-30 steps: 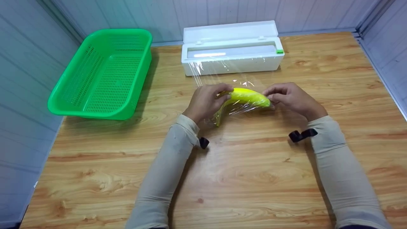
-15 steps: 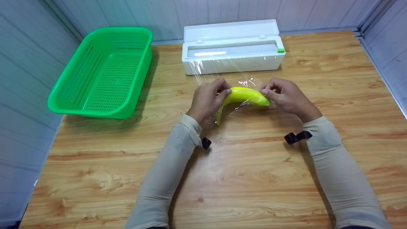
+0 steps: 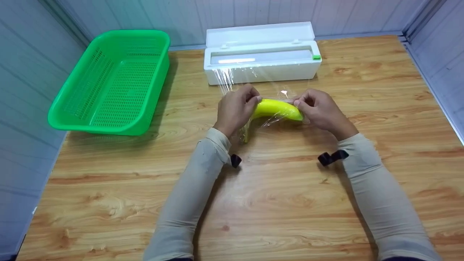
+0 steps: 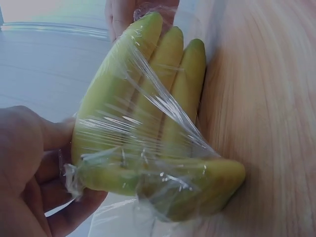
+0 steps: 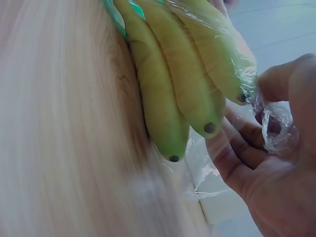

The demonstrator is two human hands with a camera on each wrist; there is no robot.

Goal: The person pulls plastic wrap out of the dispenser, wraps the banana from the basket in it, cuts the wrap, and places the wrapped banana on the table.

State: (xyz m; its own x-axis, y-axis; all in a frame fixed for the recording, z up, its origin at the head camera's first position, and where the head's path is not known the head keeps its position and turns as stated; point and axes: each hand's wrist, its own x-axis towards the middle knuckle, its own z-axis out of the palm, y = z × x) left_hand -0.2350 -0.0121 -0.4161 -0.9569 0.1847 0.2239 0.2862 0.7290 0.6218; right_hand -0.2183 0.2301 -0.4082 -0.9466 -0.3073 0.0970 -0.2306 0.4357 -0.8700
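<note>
Both hands closed on wrap: left hand (image 3: pixel 233 110) pinches clear film (image 4: pixel 168 103) at the upper edge of the banana bunch (image 3: pixel 277 108), toward its stem end; can't tell how much fruit is inside that grip. Right hand (image 3: pixel 320 108) holds a crumpled gather of the same film between thumb and fingers, just off the tip end. Bunch sits between the two hands over the wood table (image 3: pixel 275 203), stem side left, green tips right, three bananas visible in the wrist views. Film crosses all three in tight diagonal creases and covers the stem. Dark tips show clearly in the right wrist view. Can't tell if the bunch rests fully on the wood or is tipped up a bit. Behind it, film runs back as a sheet to the white dispenser box (image 3: pixel 268 75), shiny pleats at the box's left front corner. Box lid (image 3: pixel 261 34) is up, green clip (image 3: pixel 316 57) at the right end of the slot. Green basket (image 3: pixel 165 43) is well left of the box, near the back wall (image 3: pixel 253 11). Nearest the camera: two beige sleeves (image 3: pixel 185 203), each with a black mount (image 3: pixel 235 160) at the wrist.
</note>
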